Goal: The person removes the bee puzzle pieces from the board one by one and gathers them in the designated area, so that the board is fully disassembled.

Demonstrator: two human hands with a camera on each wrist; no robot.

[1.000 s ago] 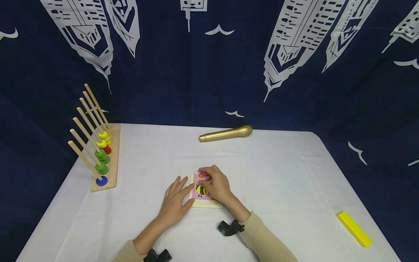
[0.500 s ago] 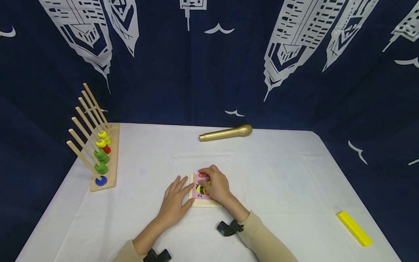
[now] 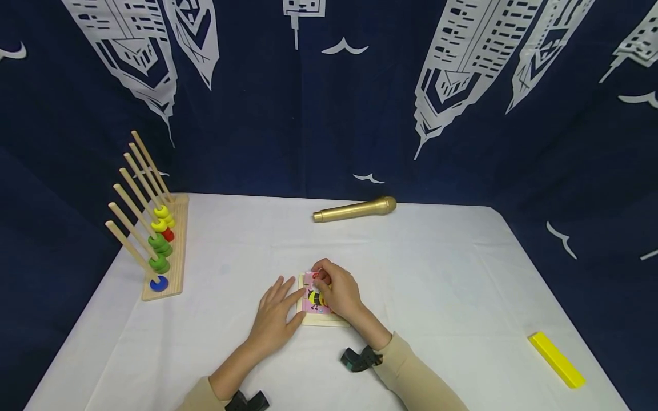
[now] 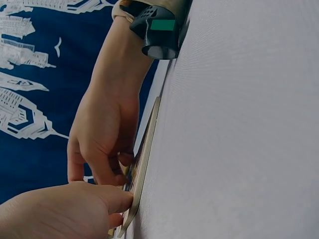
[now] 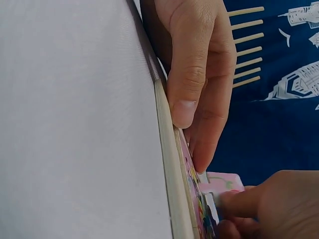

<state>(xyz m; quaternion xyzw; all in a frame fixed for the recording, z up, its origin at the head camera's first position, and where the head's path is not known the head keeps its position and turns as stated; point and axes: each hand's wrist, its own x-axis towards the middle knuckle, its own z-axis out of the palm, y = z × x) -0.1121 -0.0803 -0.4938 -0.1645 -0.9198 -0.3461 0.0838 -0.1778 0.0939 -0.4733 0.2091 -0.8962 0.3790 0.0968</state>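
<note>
A small wooden jigsaw puzzle [image 3: 324,321] with a pale frame and a pink bee picture lies flat on the white table, partly hidden by the hands. My left hand [image 3: 274,317] is on its left side, fingers spread and fairly straight, thumb and index fingertips at the frame edge. Over the puzzle's upper right part is my right hand [image 3: 341,291], thumb and curled fingers pinching. In the right wrist view, a pink puzzle piece [image 5: 224,181] stands tilted up from the board between the fingertips of that hand [image 5: 269,201].
A wooden peg abacus [image 3: 177,251] with coloured rings stands at the left. A gold microphone [image 3: 354,211] lies near the back edge, and a yellow block [image 3: 557,359] at the right. A dark blue printed curtain [image 3: 257,125] hangs behind the table.
My right hand's fingertips have shifted slightly on the puzzle's upper part, covering more of the red detail there. My left hand has stayed in place.
</note>
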